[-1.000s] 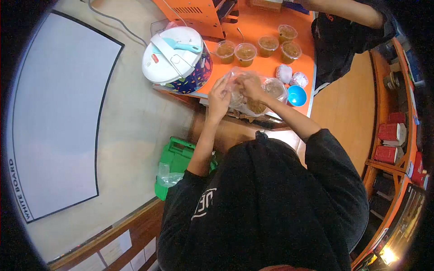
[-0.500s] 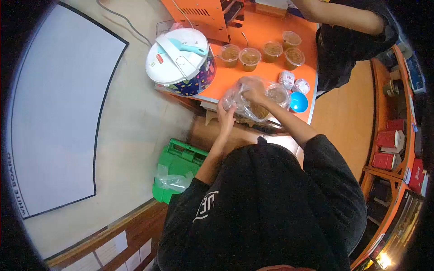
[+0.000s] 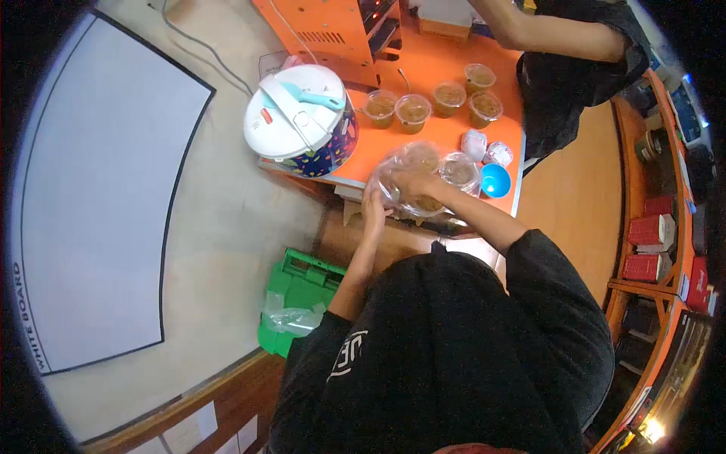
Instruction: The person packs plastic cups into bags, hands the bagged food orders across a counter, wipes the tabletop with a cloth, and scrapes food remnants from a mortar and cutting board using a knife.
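Observation:
At the near edge of the orange counter, my left hand (image 3: 374, 212) is closed on the left edge of a clear plastic bag (image 3: 384, 172). My right hand (image 3: 414, 185) reaches over from the right into the bag; plastic and blur hide its fingertips. Round lidded tubs of brown food show in and around the bag: one tub (image 3: 421, 157) behind my right hand, another tub (image 3: 429, 203) under its wrist, and a third tub (image 3: 459, 171) to the right. Whether the third is inside the bag, I cannot tell. A blue bowl (image 3: 496, 181) stands beside it.
Several more filled tubs (image 3: 414, 111) stand farther back on the counter (image 3: 454, 57). Two small wrapped items (image 3: 474, 144) lie near the bowl. A white-lidded bucket (image 3: 295, 110) is at left, an orange machine (image 3: 325, 38) behind. Another person's arm (image 3: 560, 36) extends over the back right.
The view has shifted slightly, so the counter sits a little lower. My right hand has moved left and deeper into the bag. The bag has spread wider around the tubs.

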Available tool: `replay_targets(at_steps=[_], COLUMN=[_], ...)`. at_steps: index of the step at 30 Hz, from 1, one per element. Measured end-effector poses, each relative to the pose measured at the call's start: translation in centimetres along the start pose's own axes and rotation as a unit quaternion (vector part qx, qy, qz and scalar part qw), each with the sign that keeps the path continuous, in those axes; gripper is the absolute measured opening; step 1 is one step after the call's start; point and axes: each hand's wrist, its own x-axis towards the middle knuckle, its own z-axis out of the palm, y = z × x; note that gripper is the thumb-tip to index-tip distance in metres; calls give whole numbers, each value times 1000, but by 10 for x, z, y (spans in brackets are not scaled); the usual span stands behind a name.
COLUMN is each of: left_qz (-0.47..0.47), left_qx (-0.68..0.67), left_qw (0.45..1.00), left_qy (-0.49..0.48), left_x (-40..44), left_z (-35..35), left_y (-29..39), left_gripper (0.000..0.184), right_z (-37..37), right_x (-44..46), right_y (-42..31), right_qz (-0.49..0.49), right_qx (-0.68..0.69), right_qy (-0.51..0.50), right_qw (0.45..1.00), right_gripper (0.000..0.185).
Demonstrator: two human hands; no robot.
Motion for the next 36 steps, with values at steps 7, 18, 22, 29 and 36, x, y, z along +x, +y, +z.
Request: replay_targets(at_steps=[7,18,22,29,36], left_qz=[281,189,207,154,-72], left_qx=[353,207,328,454,66], left_qw=[883,948,905,858,993], left_qy=[131,154,173,185,-61], left_x=[26,30,34,42,89], left_z=[-7,1,1,11,-19], left_y=[4,8,22,49,18], left_gripper=[28,20,27,27,12], right_z=[2,6,-14,14,-2], right_x=[-5,1,-18,-17,-27], right_y=[-5,-4,-26,-10,-18], right_qz=[-4,65,20,67,98], right_qx=[-85,-81,-99,-129,-70], right_qy=[88,-24,30,113,125], right_qw=[992,994,994,983,985], right_gripper=[44,40,36,57,89])
